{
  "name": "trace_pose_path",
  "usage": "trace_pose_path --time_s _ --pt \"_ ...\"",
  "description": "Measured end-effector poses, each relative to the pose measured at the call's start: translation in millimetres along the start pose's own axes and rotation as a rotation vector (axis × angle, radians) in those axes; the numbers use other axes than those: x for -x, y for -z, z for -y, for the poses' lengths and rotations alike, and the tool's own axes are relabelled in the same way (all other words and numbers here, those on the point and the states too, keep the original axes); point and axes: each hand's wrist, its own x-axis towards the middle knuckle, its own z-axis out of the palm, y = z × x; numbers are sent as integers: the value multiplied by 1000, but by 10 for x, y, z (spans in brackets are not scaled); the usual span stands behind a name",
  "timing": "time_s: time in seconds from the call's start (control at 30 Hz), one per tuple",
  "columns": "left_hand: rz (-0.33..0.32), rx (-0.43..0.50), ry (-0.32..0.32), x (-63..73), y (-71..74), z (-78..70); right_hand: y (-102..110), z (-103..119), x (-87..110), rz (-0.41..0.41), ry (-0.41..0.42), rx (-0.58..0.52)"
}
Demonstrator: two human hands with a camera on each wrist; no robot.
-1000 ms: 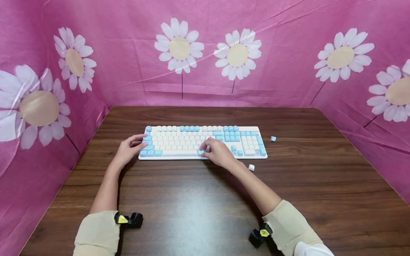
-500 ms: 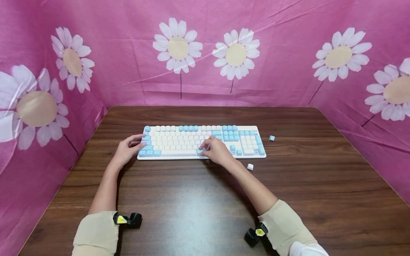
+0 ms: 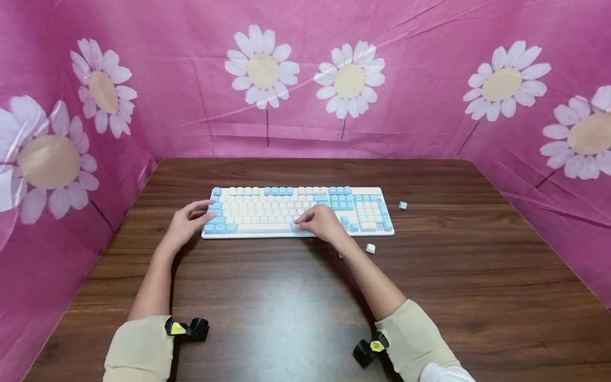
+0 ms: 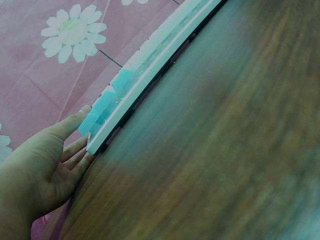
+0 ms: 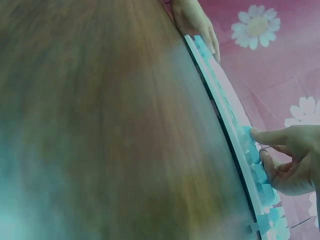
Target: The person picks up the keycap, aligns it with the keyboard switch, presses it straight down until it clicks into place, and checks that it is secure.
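A white keyboard (image 3: 258, 212) with white and light-blue keys lies on the wooden table. My left hand (image 3: 185, 227) holds its left end; in the left wrist view the thumb (image 4: 75, 122) lies on the blue edge keys and the other fingers reach the side and underside. Just right of the space bar, my right hand (image 3: 323, 223) pinches a blue keycap (image 3: 294, 226) between thumb and fingers, low over the key row. The right wrist view shows that thumb (image 5: 265, 136) against the blue key, the other fingers bent in behind it.
One loose blue keycap (image 3: 403, 206) sits right of the keyboard. A white keycap (image 3: 371, 248) lies in front of it, and another small pale piece (image 3: 340, 255) is mostly hidden by the right forearm. A pink flowered cloth (image 3: 305, 132) hangs behind the table.
The right forearm has swung slightly left, and the right hand's fingers sit a little flatter at the same key. The left hand keeps its hold. The head view has shifted slightly.
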Motion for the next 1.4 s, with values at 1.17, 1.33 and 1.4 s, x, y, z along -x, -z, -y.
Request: trace_pose_path --time_s 1.17,1.33,1.4 --pt "-7 -6 16 4 24 8 43 86 -51 44 -94 72" --pt "-9 -6 15 8 19 2 45 84 -49 43 -99 81" --pt "-10 -6 11 12 15 0 44 79 -43 47 -108 78"
